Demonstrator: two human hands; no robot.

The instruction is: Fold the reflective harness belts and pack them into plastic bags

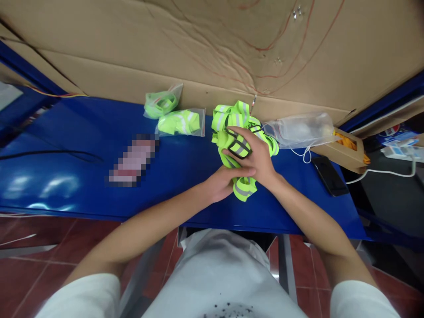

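A bundle of neon yellow reflective straps (232,117) with grey stripes and black-edged parts lies on the blue table, right of its middle. My right hand (258,154) reaches over the bundle from the right, its fingers closed around a folded part of it. At the lower side, my left hand (223,182) grips the same straps, with its thumb on top and its other fingers mostly hidden underneath. A loose strap loop hangs out below my hands toward the front of the table.
Two clear bags of similar straps, one upper (162,102) and one lower (180,123), lie left of the bundle. On the right are a clear plastic bag (303,130), a cardboard box (351,152) and a black phone (330,176). Cardboard (132,48) stands behind the blue table (82,185).
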